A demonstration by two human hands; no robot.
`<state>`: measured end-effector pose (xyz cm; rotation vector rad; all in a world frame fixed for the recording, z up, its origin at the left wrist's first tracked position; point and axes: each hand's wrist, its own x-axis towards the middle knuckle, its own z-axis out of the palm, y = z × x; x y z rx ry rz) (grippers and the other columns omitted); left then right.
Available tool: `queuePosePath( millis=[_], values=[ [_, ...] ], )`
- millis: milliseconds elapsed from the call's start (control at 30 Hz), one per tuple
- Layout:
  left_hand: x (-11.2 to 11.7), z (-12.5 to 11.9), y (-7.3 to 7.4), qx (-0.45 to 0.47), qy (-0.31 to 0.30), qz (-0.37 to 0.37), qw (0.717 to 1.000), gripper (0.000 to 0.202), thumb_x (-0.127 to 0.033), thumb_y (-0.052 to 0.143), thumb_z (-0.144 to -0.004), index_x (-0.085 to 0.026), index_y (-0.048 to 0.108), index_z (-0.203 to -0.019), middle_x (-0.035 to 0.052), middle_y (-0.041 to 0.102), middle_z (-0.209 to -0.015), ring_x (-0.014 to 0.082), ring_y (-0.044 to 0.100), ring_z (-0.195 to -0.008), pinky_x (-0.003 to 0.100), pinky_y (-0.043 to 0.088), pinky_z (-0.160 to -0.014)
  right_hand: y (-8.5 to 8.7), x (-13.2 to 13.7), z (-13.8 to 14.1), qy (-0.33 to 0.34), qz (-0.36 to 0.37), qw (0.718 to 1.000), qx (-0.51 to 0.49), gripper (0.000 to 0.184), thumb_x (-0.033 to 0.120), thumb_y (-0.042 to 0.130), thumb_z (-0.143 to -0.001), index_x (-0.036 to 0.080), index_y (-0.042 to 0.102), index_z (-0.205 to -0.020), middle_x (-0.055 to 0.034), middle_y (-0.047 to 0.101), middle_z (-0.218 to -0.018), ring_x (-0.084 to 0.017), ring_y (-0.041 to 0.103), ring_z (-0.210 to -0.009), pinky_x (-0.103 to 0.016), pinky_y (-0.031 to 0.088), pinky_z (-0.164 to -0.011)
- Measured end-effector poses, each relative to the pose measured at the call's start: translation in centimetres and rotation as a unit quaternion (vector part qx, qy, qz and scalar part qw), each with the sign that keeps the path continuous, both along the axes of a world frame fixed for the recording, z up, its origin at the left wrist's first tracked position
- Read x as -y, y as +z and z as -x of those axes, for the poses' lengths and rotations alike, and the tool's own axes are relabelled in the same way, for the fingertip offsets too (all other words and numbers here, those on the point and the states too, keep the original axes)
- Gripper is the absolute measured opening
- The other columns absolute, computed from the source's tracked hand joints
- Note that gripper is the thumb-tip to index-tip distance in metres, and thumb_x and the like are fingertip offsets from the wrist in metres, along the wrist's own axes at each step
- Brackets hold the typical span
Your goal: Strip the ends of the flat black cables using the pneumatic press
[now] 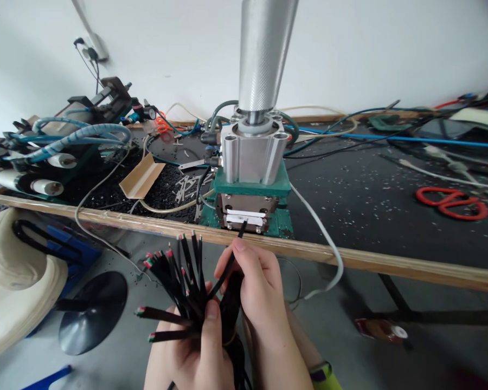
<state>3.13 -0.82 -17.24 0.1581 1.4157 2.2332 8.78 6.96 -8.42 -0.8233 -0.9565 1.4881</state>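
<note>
Grasping a bundle of black, red-and-green-tipped cables (195, 303) in the left hand (199, 355), bottom centre; pinching one slim black cable (228, 266) in the right hand (260, 279), below the silver-and-green metal press (250, 157).

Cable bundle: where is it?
Head view, low, just left of centre: cable bundle gripped in left hand, beside right hand, below bench edge.

Scissors (451, 202) right of machine (252, 157)

The top edge crops the silver cylinder (266, 57), the bottom edge the black cables (231, 303).
</note>
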Motion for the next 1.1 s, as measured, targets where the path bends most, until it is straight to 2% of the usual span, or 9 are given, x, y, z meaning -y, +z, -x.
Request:
queuePosePath(
  millis=[133, 267, 367, 467, 600, 667, 733, 900, 1100],
  values=[
    [-0.3, -0.5, 0.3, 0.000, 0.043, 0.010, 0.999, 0.036, -0.028, 0.113, -0.067, -0.022, 0.092, -0.096, 0.0029, 0.092, -0.093, 0.0244, 0.087, -0.077, 0.032, 0.075, -0.073, -0.9, -0.7, -0.1, 0.011, -0.010, 1.000, 0.004, 0.068, 0.060, 0.068, -0.107, 0.021, 0.066, -0.052, -0.0038, 0.063, -0.054, -0.015, 0.055, -0.052, -0.027, 0.043, -0.055],
    [-1.1, -1.2, 1.5, 0.005, 0.054, 0.018, 0.998, 0.033, -0.032, 0.113, -0.067, -0.021, 0.089, -0.087, -0.0002, 0.089, -0.087, 0.0179, 0.082, -0.073, 0.023, 0.070, -0.070, -1.9, -1.4, -0.1, 0.016, -0.005, 1.000, 0.006, 0.068, 0.061, 0.065, -0.107, 0.022, 0.065, -0.051, -0.0042, 0.063, -0.052, -0.016, 0.055, -0.048, -0.029, 0.041, -0.052],
    [-1.6, -1.9, 2.3, 0.008, 0.065, 0.026, 0.998, 0.033, -0.036, 0.112, -0.066, -0.022, 0.087, -0.083, -0.0019, 0.087, -0.082, 0.0155, 0.079, -0.071, 0.021, 0.068, -0.071, -2.2, -1.8, -0.3, 0.040, -0.024, 0.999, -0.012, 0.064, 0.057, 0.064, -0.104, 0.024, 0.063, -0.050, -0.0039, 0.064, -0.050, -0.016, 0.053, -0.045, -0.030, 0.040, -0.051],
    [-1.5, -2.3, 2.2, -0.011, 0.065, 0.047, 0.997, 0.031, -0.036, 0.108, -0.068, -0.022, 0.085, -0.084, -0.0016, 0.085, -0.080, 0.0176, 0.078, -0.071, 0.026, 0.067, -0.071, -2.5, -2.1, -0.5, 0.052, -0.036, 0.998, -0.018, 0.062, 0.054, 0.063, -0.105, 0.024, 0.064, -0.052, -0.0032, 0.064, -0.050, -0.015, 0.052, -0.046, -0.030, 0.040, -0.053],
    [-0.9, -2.0, 1.3, -0.124, 0.047, 0.078, 0.988, 0.026, -0.040, 0.102, -0.077, -0.023, 0.083, -0.084, 0.0018, 0.083, -0.084, 0.0240, 0.079, -0.074, 0.037, 0.069, -0.071, -3.1, -2.5, -0.5, 0.081, -0.046, 0.995, -0.034, 0.063, 0.058, 0.062, -0.107, 0.024, 0.065, -0.055, -0.0016, 0.063, -0.051, -0.014, 0.048, -0.045, -0.030, 0.038, -0.051],
    [-0.8, -1.8, 1.1, -0.149, 0.034, 0.078, 0.985, 0.024, -0.039, 0.102, -0.079, -0.024, 0.084, -0.084, 0.0024, 0.083, -0.085, 0.0250, 0.079, -0.077, 0.038, 0.069, -0.074, -3.4, -2.6, -0.5, 0.088, -0.044, 0.994, -0.042, 0.062, 0.059, 0.063, -0.107, 0.024, 0.065, -0.056, -0.0009, 0.063, -0.052, -0.014, 0.047, -0.044, -0.030, 0.037, -0.050],
    [-0.9, -1.7, 1.3, -0.136, 0.026, 0.070, 0.988, 0.022, -0.039, 0.101, -0.081, -0.024, 0.085, -0.085, 0.0012, 0.084, -0.086, 0.0232, 0.079, -0.078, 0.035, 0.068, -0.075, -3.6, -2.7, -0.4, 0.089, -0.047, 0.994, -0.042, 0.061, 0.058, 0.063, -0.107, 0.025, 0.063, -0.056, -0.0006, 0.062, -0.051, -0.014, 0.046, -0.043, -0.030, 0.037, -0.050],
    [-2.0, -2.4, 2.7, -0.039, 0.065, 0.044, 0.996, 0.024, -0.032, 0.106, -0.072, -0.024, 0.086, -0.081, -0.0050, 0.085, -0.081, 0.0149, 0.077, -0.072, 0.023, 0.066, -0.075, -3.3, -2.4, -0.4, 0.075, -0.040, 0.996, -0.032, 0.060, 0.055, 0.062, -0.105, 0.026, 0.062, -0.053, -0.0010, 0.061, -0.050, -0.014, 0.047, -0.044, -0.032, 0.036, -0.050],
    [-2.6, -2.8, 3.9, -0.066, 0.099, 0.036, 0.992, 0.021, -0.025, 0.103, -0.066, -0.023, 0.084, -0.074, -0.0071, 0.083, -0.073, 0.0127, 0.075, -0.059, 0.020, 0.068, -0.065, -1.9, -1.7, -0.1, 0.019, 0.017, 0.998, -0.058, 0.054, 0.048, 0.066, -0.105, 0.025, 0.065, -0.057, 0.0007, 0.061, -0.050, -0.014, 0.047, -0.045, -0.030, 0.034, -0.049]
  ],
)
